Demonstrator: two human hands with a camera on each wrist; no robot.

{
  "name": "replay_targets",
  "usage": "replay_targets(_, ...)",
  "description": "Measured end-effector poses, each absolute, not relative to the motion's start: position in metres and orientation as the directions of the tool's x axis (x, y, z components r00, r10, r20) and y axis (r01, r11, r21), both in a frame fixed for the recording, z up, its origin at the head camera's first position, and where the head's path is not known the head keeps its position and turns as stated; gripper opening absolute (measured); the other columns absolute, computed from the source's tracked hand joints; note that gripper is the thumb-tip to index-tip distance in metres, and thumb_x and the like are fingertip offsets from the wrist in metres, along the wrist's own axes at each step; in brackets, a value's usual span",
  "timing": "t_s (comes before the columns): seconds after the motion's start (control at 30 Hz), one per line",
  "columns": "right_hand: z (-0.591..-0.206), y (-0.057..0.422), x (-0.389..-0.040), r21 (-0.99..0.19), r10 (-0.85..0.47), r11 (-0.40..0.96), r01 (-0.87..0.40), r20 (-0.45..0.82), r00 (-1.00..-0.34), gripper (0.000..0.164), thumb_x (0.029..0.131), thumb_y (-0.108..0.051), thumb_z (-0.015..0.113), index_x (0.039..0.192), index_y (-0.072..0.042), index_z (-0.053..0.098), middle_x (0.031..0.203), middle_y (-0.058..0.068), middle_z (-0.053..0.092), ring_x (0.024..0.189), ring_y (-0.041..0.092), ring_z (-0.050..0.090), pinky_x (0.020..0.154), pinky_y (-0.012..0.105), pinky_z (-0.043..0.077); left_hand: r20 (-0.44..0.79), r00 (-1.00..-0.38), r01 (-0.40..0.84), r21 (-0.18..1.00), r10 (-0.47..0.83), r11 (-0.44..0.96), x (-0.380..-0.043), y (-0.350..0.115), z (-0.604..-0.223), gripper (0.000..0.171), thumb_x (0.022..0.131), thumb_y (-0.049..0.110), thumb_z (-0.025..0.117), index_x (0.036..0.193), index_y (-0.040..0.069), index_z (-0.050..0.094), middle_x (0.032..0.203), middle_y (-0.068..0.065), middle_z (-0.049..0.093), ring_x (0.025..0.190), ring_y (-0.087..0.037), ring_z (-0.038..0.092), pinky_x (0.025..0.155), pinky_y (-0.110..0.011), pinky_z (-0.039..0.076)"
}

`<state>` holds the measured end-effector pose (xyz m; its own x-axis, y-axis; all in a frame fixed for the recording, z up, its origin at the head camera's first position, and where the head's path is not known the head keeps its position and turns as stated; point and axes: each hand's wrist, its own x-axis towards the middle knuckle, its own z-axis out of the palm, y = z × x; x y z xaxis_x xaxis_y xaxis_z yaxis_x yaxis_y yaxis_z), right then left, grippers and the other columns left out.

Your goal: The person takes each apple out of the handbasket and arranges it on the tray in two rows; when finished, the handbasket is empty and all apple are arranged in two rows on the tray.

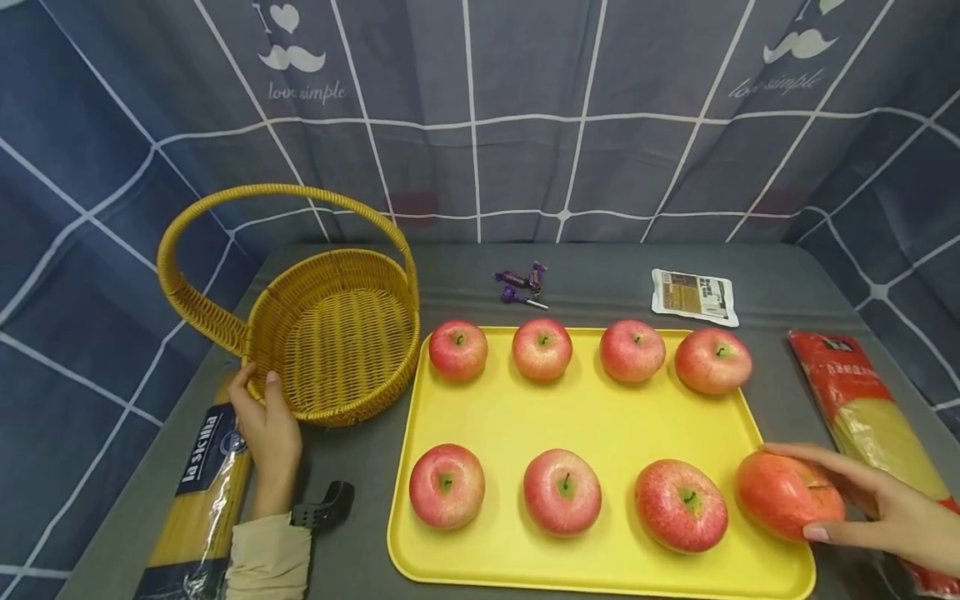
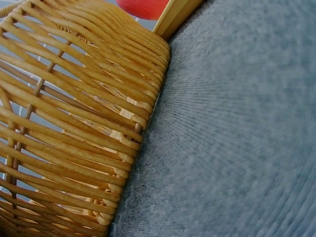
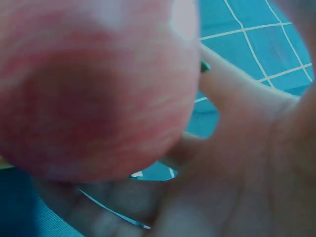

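My left hand [image 1: 270, 433] grips the near left rim of a yellow wicker basket [image 1: 337, 408], thumb over the inner side. The basket holds nothing, and its tall handle arches up to the left; its woven side [image 2: 84, 113] fills much of the left wrist view. At the lower right, my right hand [image 1: 892, 504] holds a red apple [image 1: 787, 492] between thumb and fingers, over the right edge of a yellow tray [image 1: 600, 417]. Close up in the right wrist view, the same apple [image 3: 98, 94] sits against the curled fingers. Several other apples stand in two rows on the tray.
Left of the basket lies a pack of spaghetti [image 1: 202, 492]; a red noodle pack [image 1: 870, 408] lies at the right. Behind the tray are small purple-wrapped sweets [image 1: 525, 282] and a white sachet [image 1: 694, 297]. Grey-blue checked cloth hangs around the back and sides.
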<state>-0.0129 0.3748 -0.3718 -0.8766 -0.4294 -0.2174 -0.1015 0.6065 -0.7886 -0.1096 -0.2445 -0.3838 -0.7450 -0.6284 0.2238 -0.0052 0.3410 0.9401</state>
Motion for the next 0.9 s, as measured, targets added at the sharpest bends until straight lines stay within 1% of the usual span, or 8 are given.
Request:
replay_targets(0.13, -0.38, 0.363, 0.002, -0.718, -0.292, 0.691, -0.083, -0.172, -0.941, 0.068, 0.08, -0.002, 0.064, 0.139, -0.009, 0.03, 0.126, -0.034, 0.035, 0.105, -0.021, 0.038, 0.069, 0.015, 0.045, 0.234, -0.734, -0.002, 0.938, -0.637, 0.347, -0.111, -0.246, -0.385, 0.042, 0.096, 0.024, 0.038, 0.132, 0.004, 0.035, 0.141, -0.014, 0.034, 0.135, -0.022, 0.025, 0.111, -0.035, 0.015)
replay_targets(0.27, -0.382, 0.349, 0.009, -0.673, -0.203, 0.739, 0.035, -0.271, -0.941, 0.068, 0.084, -0.015, 0.062, 0.141, -0.013, 0.025, 0.119, -0.038, 0.031, 0.098, -0.022, 0.037, 0.067, 0.019, 0.046, 0.239, -0.737, -0.001, 0.935, -0.632, 0.354, -0.114, -0.247, -0.385, 0.042, 0.096, 0.025, 0.038, 0.132, 0.004, 0.035, 0.141, -0.014, 0.035, 0.135, -0.021, 0.025, 0.111, -0.035, 0.016)
replay_targets(0.47, -0.384, 0.343, 0.016, -0.565, -0.103, 0.813, 0.141, -0.377, -0.921, 0.071, 0.086, -0.032, 0.059, 0.142, -0.012, 0.019, 0.131, 0.003, 0.036, 0.09, -0.025, 0.029, 0.071, 0.033, 0.047, 0.237, -0.75, 0.006, 0.936, -0.617, 0.352, -0.115, -0.245, -0.386, 0.043, 0.096, 0.025, 0.038, 0.132, 0.003, 0.033, 0.142, -0.016, 0.033, 0.134, -0.024, 0.024, 0.111, -0.037, 0.016)
replay_targets(0.63, -0.386, 0.342, 0.023, -0.576, -0.106, 0.8, 0.171, -0.415, -0.903, 0.075, 0.086, -0.033, 0.059, 0.144, -0.02, 0.015, 0.133, -0.005, 0.034, 0.092, -0.026, 0.028, 0.072, 0.027, 0.048, 0.236, -0.771, 0.007, 0.932, -0.592, 0.362, -0.114, -0.247, -0.383, 0.045, 0.096, 0.025, 0.037, 0.133, 0.001, 0.031, 0.142, -0.018, 0.031, 0.135, -0.027, 0.022, 0.112, -0.04, 0.014)
replay_targets(0.7, -0.385, 0.34, 0.025, -0.586, -0.105, 0.786, 0.196, -0.44, -0.892, 0.078, 0.086, -0.034, 0.059, 0.145, -0.02, 0.011, 0.139, -0.001, 0.031, 0.092, -0.026, 0.027, 0.077, 0.037, 0.049, 0.227, -0.786, 0.001, 0.93, -0.575, 0.366, -0.113, -0.249, -0.38, 0.046, 0.096, 0.026, 0.036, 0.133, 0.0, 0.03, 0.143, -0.018, 0.028, 0.136, -0.027, 0.02, 0.112, -0.041, 0.013)
replay_targets(0.77, -0.384, 0.337, 0.025, -0.573, -0.094, 0.789, 0.223, -0.471, -0.877, 0.083, 0.085, -0.037, 0.059, 0.146, -0.02, 0.005, 0.143, 0.012, 0.025, 0.101, -0.016, 0.036, 0.079, 0.047, 0.047, 0.218, -0.797, -0.015, 0.925, -0.564, 0.379, -0.111, -0.25, -0.377, 0.047, 0.096, 0.028, 0.035, 0.133, 0.0, 0.029, 0.143, -0.019, 0.028, 0.136, -0.028, 0.019, 0.112, -0.042, 0.012)
replay_targets(0.83, -0.383, 0.335, 0.026, -0.556, -0.089, 0.795, 0.242, -0.502, -0.861, 0.087, 0.086, -0.038, 0.058, 0.146, -0.018, -0.001, 0.142, 0.026, 0.021, 0.114, 0.007, 0.042, 0.078, 0.054, 0.044, 0.209, -0.798, -0.04, 0.917, -0.565, 0.396, -0.108, -0.251, -0.374, 0.048, 0.096, 0.029, 0.035, 0.134, 0.001, 0.029, 0.141, -0.019, 0.029, 0.133, -0.029, 0.024, 0.11, -0.043, 0.017)
replay_targets(0.9, -0.382, 0.334, 0.027, -0.541, -0.078, 0.808, 0.233, -0.491, -0.868, 0.091, 0.084, -0.038, 0.06, 0.146, -0.019, -0.003, 0.142, 0.025, 0.019, 0.117, 0.027, 0.038, 0.078, 0.054, 0.043, 0.211, -0.788, -0.065, 0.906, -0.579, 0.419, -0.104, -0.25, -0.369, 0.047, 0.096, 0.031, 0.036, 0.135, 0.005, 0.029, 0.138, -0.018, 0.032, 0.128, -0.028, 0.031, 0.105, -0.04, 0.025)
